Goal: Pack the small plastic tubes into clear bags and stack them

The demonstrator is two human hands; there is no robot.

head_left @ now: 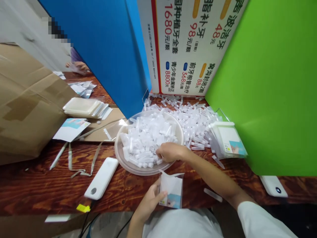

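1. A dark wood-grain table [133,186] stands before a blue panel [106,53], a printed board [188,49] and a green panel [267,86].
2. A round translucent bowl [119,155] sits on the table, heaped with small white capped tubes [146,138]; loose tubes [195,122] spread behind it and to its right.
3. The left hand [149,199] grips a clear packet [174,186] with a printed card inside, thumb across its front. The packet is at the table's near edge, just below the bowl, its upper flap raised.
4. The right hand [170,152] is apart from the left, reaching over the bowl's near right rim. Its bent fingers touch the heap; whether they pinch a tube, I cannot tell.
5. Right of that hand, well apart, lies a packet stack [230,140].
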